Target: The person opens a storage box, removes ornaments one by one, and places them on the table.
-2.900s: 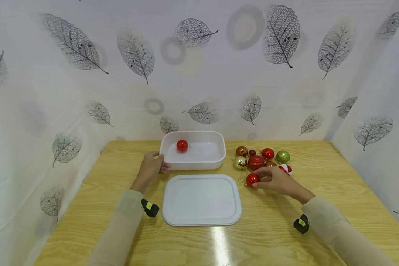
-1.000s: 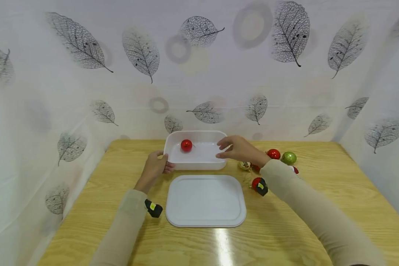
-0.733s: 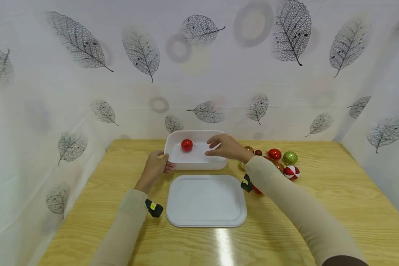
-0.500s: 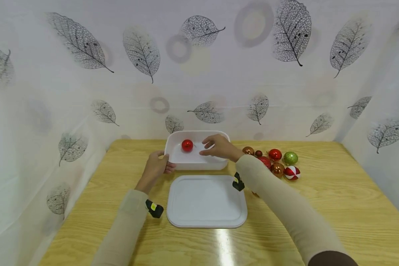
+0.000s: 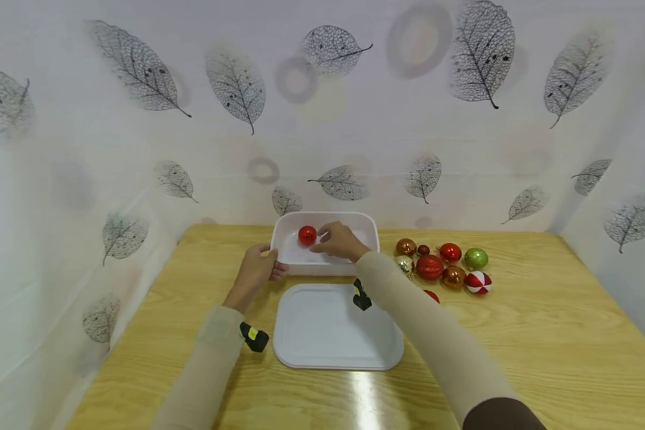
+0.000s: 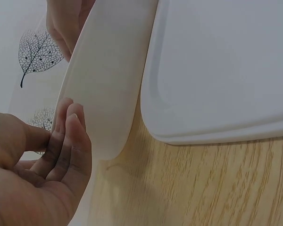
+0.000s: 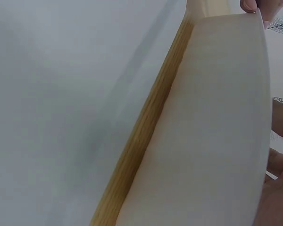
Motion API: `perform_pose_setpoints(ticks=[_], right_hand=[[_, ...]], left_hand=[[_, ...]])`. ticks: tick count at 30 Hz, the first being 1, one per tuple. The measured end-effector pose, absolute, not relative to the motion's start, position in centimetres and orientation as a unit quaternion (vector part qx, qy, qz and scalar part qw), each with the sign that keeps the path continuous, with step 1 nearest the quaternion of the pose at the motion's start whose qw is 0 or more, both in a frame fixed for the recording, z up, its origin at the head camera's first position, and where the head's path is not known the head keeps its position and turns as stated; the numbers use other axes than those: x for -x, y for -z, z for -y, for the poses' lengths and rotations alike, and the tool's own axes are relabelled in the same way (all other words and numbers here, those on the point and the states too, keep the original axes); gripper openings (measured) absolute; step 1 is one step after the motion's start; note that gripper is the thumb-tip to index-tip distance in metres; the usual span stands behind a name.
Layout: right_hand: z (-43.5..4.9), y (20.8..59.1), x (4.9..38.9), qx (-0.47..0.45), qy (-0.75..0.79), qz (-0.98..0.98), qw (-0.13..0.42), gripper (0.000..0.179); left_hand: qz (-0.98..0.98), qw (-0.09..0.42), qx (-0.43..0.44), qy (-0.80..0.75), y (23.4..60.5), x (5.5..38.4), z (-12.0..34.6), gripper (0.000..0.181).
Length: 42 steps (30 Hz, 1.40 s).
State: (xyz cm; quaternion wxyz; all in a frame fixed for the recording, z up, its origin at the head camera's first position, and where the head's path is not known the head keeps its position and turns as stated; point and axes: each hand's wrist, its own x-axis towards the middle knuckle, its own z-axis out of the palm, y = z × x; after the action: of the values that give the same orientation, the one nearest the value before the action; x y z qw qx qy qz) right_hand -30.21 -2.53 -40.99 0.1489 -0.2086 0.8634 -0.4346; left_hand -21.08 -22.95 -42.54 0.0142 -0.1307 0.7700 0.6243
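Note:
A white rectangular plastic container (image 5: 328, 269) stands at the back of the table, with one shiny red Christmas ball (image 5: 307, 236) in its left part. My left hand (image 5: 255, 269) grips the container's front left corner; the left wrist view shows its fingers (image 6: 75, 141) against the outer wall, the thumb at the rim. Over the container's inside is my right hand (image 5: 341, 240), fingers apart and slightly bent, the tips right at the red ball's right side. In the right wrist view the front wall hides most of that hand (image 7: 278, 188) and the ball.
A white lid (image 5: 338, 328) lies flat in front of the container. To the right sit several Christmas balls: a large red one (image 5: 429, 267), a green one (image 5: 476, 258), a red-and-white one (image 5: 478, 282), brown ones (image 5: 454, 278). My right sleeve partly covers another red ball (image 5: 432, 296).
My right hand has gone from a red ball in the right-hand group, leaving it on the table, leftward over the container to the ball inside. My left hand keeps hold of the corner.

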Motion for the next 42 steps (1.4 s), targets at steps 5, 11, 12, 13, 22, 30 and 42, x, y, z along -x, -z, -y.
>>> perform_pose_setpoints(ticks=[5,11,12,13,22,30,42], right_hand=[[3.4,41.4,30.6,0.193,0.408,-0.884,0.124,0.051],[3.8,42.3,31.7,0.15,0.408,-0.894,0.111,0.059],[3.8,42.4,31.9,0.146,0.408,-0.894,0.113,0.06],[3.8,42.4,31.9,0.14,0.411,-0.893,0.117,0.061],[4.4,42.3,32.1,0.115,0.431,-0.886,0.126,0.057],[5.3,42.8,32.2,0.126,0.435,-0.886,0.099,0.049],[6.2,43.1,32.5,0.119,0.467,-0.864,0.143,0.046]], left_hand=[[-0.771,0.021,0.133,-0.623,42.3,21.1,22.8,0.039],[-0.77,0.02,0.123,-0.626,42.2,21.0,22.5,0.04],[-0.77,0.019,0.122,-0.626,42.2,21.0,22.5,0.04],[-0.77,0.018,0.123,-0.626,42.2,21.0,22.4,0.04],[-0.775,0.015,0.124,-0.62,42.2,21.2,22.0,0.038],[-0.776,0.011,0.131,-0.617,42.1,21.1,22.1,0.038],[-0.772,0.014,0.14,-0.619,42.2,21.0,22.8,0.04]])
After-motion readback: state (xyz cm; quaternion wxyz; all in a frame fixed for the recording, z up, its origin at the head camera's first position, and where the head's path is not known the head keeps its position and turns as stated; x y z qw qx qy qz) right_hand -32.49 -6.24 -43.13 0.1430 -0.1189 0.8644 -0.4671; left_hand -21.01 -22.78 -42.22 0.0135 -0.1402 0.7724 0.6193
